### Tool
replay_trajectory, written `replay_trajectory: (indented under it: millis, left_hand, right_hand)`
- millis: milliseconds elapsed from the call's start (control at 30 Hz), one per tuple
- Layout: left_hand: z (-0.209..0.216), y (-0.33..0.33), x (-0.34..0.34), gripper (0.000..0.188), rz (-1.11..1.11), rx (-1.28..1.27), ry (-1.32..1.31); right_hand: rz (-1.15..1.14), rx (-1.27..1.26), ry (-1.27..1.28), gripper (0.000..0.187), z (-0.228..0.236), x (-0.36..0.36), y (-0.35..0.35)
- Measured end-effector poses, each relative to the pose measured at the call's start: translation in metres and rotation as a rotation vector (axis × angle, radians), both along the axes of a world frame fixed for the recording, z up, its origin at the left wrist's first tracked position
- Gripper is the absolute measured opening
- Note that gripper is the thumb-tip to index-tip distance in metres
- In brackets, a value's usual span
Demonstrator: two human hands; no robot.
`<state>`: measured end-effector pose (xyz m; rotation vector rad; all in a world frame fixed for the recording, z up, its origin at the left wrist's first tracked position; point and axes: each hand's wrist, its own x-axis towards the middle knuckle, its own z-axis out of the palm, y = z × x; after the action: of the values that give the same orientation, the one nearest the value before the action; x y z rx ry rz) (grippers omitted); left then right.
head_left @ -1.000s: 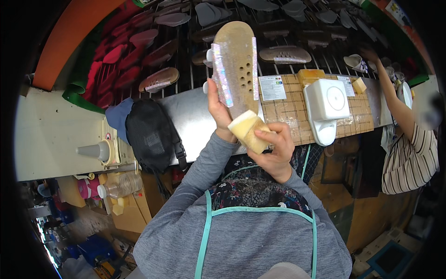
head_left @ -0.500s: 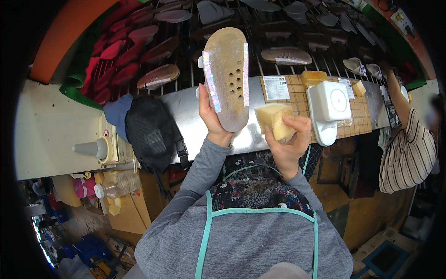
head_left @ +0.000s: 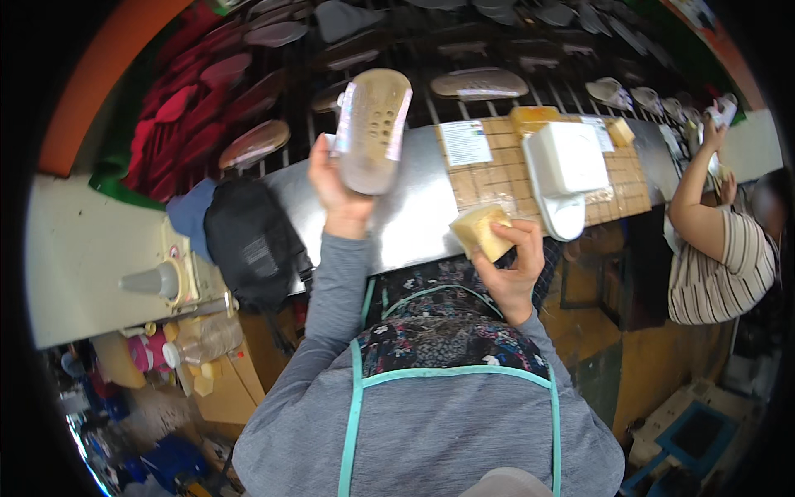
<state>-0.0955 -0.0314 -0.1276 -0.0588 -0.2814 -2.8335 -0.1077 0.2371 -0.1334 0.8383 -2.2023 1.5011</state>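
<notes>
My left hand (head_left: pixel 338 184) holds up a tan shoe sole (head_left: pixel 372 128) with several holes, its underside facing me, above the metal worktop (head_left: pixel 414 217). My right hand (head_left: pixel 512 263) grips a yellowish sponge block (head_left: pixel 482 230) at the worktop's near edge, apart from the sole. Both arms are in grey sleeves over a patterned apron with teal trim.
A black bag (head_left: pixel 251 242) lies left of my left arm. A wooden grid board (head_left: pixel 505 170) carries a white container (head_left: pixel 566 170), a paper label (head_left: pixel 464 142) and a yellow block (head_left: pixel 534 118). Shoe soles fill the rack (head_left: pixel 257 141) behind. A person in a striped shirt (head_left: pixel 719 263) works at the right.
My right hand has drawn the sponge down and away from the sole to the worktop's edge. My left hand has carried the sole forward and slightly left.
</notes>
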Motion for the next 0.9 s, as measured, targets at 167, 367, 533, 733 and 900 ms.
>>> replay_trajectory:
  millis: [167, 367, 533, 733, 900]
  left_hand:
    - [-0.002, 0.006, 0.012, 0.061, -0.082, -0.155, 0.261]
    - [-0.003, 0.021, 0.006, 0.052, -0.25, 0.164, 0.418]
    - [-0.028, 0.029, 0.007, 0.056, -0.011, -0.402, 0.164]
    - [-0.007, 0.064, -0.011, 0.054, -0.241, -0.341, 0.016]
    - [0.027, 0.088, -0.041, 0.054, -0.245, -0.408, -0.452]
  right_hand:
    - [-0.441, 0.079, 0.05, 0.034, -0.011, -0.023, 0.075]
    - [-0.616, 0.137, 0.065, 0.036, -0.031, -0.032, 0.111]
    - [-0.595, 0.223, 0.052, 0.035, -0.037, -0.031, 0.111]
    - [-0.084, -0.801, -0.646, 0.034, -0.001, -0.033, 0.08]
    - [0.325, -0.347, -0.141, 0.044, 0.037, -0.026, 0.029]
